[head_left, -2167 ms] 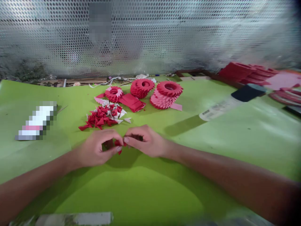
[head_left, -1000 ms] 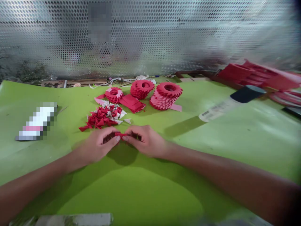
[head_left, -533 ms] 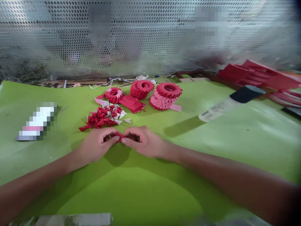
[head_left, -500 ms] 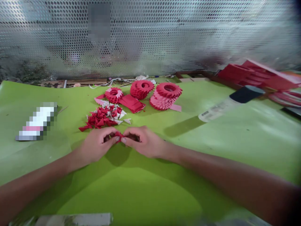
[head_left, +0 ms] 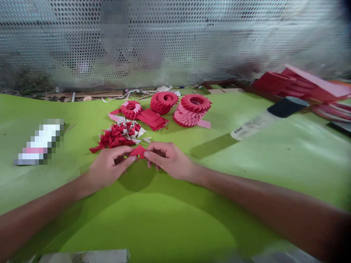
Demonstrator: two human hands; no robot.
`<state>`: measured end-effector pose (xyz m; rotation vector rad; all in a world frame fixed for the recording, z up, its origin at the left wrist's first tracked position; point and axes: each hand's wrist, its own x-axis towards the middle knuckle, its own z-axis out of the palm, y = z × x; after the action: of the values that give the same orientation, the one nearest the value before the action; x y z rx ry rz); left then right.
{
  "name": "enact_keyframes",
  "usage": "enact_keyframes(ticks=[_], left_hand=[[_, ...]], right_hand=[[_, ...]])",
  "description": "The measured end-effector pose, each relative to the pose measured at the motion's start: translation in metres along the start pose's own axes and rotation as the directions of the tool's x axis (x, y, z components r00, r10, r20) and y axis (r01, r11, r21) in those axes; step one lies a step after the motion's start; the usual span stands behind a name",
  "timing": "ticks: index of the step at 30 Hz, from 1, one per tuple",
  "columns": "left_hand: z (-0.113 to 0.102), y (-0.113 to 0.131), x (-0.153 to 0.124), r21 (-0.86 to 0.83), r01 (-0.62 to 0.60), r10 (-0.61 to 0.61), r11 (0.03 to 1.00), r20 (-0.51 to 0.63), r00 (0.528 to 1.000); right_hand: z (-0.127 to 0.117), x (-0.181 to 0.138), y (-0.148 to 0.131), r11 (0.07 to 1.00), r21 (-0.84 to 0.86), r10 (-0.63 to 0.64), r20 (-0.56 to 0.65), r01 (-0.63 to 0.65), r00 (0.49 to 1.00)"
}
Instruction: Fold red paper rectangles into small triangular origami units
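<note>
A small red piece of folded paper [head_left: 138,150], triangular at the top, is pinched between my two hands above the green tabletop [head_left: 153,219]. My left hand [head_left: 109,166] grips its left corner between thumb and fingers. At the right corner, my right hand [head_left: 171,160] pinches it the same way. Just beyond my hands lies a pile of folded red and white paper triangles [head_left: 117,135]. A stack of flat red paper pieces [head_left: 153,119] rests behind that pile.
Behind stand a small red-and-pink paper ring [head_left: 131,109], a red ring [head_left: 164,103] and a taller pink-and-red one [head_left: 189,116]. A clear bottle with a black cap [head_left: 255,122] lies at right, near red paper sheets [head_left: 290,86]. A pixelated object [head_left: 40,142] sits at left.
The red paper was crumpled-looking and mostly covered by my fingertips; now its flat triangular face shows. My hands have drawn slightly apart, and the view has shifted a little.
</note>
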<state>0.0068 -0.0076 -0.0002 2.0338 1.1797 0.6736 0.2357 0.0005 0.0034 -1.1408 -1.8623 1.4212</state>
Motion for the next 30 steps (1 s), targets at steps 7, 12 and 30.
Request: enact_keyframes(ticks=[7, 12, 30], left_hand=[[0.001, -0.003, -0.001, -0.074, -0.009, 0.012, 0.997, 0.033, 0.999], [0.0, -0.005, 0.0, -0.156, 0.036, -0.021, 0.987, 0.095, 0.995], [0.003, 0.006, -0.006, -0.059, -0.059, 0.069, 0.997, 0.186, 0.98]], right_hand=[[0.001, -0.002, 0.001, 0.994, -0.079, -0.067, 0.058, 0.071, 0.996], [0.001, -0.003, -0.001, 0.984, -0.1, -0.14, 0.074, 0.147, 0.987], [0.003, -0.005, 0.002, 0.941, -0.074, -0.33, 0.022, 0.33, 0.944]])
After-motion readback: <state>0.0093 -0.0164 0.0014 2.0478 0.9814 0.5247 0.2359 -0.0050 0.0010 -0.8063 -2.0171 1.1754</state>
